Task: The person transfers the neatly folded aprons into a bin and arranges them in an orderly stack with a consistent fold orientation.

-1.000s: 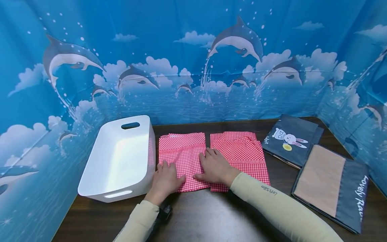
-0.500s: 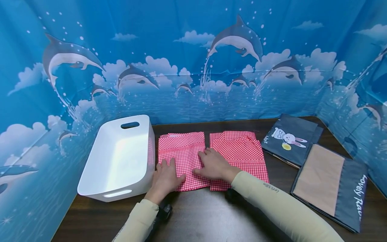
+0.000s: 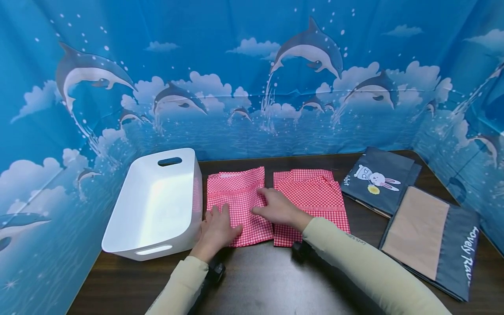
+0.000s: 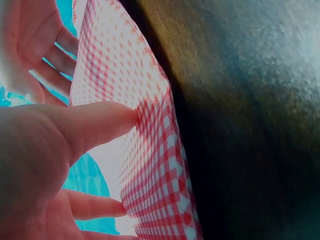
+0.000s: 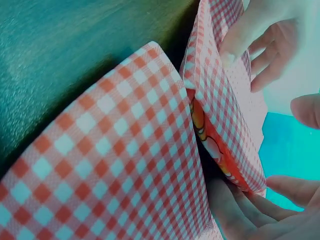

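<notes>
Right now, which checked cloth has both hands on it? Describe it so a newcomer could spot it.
Start at the white tub on the table's left. The red gingham cloth lies right beside it, with the left hand and right hand on it. Its twin lies farther right, nearer the grey bags.

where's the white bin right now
In the head view the white bin sits on the table's left side, directly left of the red gingham bag under the left hand.

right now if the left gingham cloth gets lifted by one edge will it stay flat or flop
Likely flop: the left gingham cloth is thin folded fabric, and its right edge already curls up where the right hand lifts it. It looks light. The layers may slide apart, since the left hand only presses its near corner.
</notes>
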### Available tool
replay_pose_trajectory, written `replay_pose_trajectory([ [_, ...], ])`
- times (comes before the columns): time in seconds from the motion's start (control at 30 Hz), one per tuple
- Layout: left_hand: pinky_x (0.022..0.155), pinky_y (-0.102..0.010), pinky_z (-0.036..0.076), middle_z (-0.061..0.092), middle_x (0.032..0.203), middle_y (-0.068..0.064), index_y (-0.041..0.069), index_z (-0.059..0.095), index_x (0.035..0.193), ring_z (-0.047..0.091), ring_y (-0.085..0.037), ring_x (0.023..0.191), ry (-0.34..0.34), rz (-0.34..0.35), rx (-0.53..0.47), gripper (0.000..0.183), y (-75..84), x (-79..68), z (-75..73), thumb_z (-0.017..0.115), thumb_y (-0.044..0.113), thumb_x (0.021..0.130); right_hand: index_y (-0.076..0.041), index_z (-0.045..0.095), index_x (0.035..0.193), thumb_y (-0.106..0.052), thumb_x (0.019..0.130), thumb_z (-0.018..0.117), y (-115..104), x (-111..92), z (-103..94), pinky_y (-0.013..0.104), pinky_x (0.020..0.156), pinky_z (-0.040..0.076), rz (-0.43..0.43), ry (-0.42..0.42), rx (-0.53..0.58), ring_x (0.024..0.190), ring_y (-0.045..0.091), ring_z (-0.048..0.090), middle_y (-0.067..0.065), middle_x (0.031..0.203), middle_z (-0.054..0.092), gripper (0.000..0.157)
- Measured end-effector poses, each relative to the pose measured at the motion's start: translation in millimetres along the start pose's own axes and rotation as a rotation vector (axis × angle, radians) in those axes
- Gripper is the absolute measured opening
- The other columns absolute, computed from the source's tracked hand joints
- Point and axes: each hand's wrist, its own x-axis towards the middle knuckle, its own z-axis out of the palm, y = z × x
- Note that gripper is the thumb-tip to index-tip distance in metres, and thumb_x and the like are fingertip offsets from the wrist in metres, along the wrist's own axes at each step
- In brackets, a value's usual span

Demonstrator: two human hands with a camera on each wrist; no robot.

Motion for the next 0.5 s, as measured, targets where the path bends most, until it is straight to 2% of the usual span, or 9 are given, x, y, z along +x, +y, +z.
replay_pose_trajectory([
  [0.17, 0.111, -0.084, 0.037, 0.032, 0.166, -0.037, 0.000, 0.039, 0.162, 0.033, -0.062, 0.151, -0.015, -0.018, -0.011, 0.089, 2.8, 0.4, -0.9, 0.080, 0.039, 0.094, -0.004, 0.045, 0.162, -0.029, 0.101, 0.071, -1.3, -0.6, 0.3, 0.054, 0.128, 0.038, -0.003, 0.011, 0.015, 0.154, 0.039, 0.046, 0.021, 0.165, 0.048, 0.070],
  [0.3, 0.111, -0.084, 0.038, 0.031, 0.167, -0.035, 0.000, 0.040, 0.161, 0.034, -0.060, 0.150, 0.005, -0.037, -0.034, 0.087, 3.7, 1.1, -0.3, 0.080, 0.038, 0.094, -0.006, 0.046, 0.162, -0.024, 0.102, 0.071, -0.8, -0.1, -0.8, 0.055, 0.128, 0.037, 0.007, 0.011, 0.030, 0.154, 0.038, 0.045, 0.020, 0.165, 0.048, 0.068],
  [0.37, 0.112, -0.082, 0.040, 0.025, 0.169, -0.036, -0.003, 0.040, 0.161, 0.034, -0.061, 0.150, 0.049, -0.039, -0.058, 0.081, 4.2, 2.1, 1.1, 0.076, 0.033, 0.098, -0.006, 0.046, 0.161, -0.019, 0.101, 0.071, 0.3, 0.8, -1.2, 0.056, 0.128, 0.037, 0.019, 0.009, 0.035, 0.154, 0.039, 0.045, 0.021, 0.164, 0.048, 0.067],
  [0.5, 0.115, -0.074, 0.043, 0.019, 0.165, -0.046, -0.015, 0.035, 0.158, 0.036, -0.063, 0.147, 0.180, -0.038, -0.097, 0.069, 4.6, 6.1, 4.2, 0.063, 0.017, 0.104, -0.005, 0.048, 0.160, -0.011, 0.097, 0.072, 2.1, 2.6, -0.3, 0.055, 0.126, 0.040, 0.036, 0.024, 0.010, 0.150, 0.039, 0.049, 0.022, 0.160, 0.051, 0.067],
])
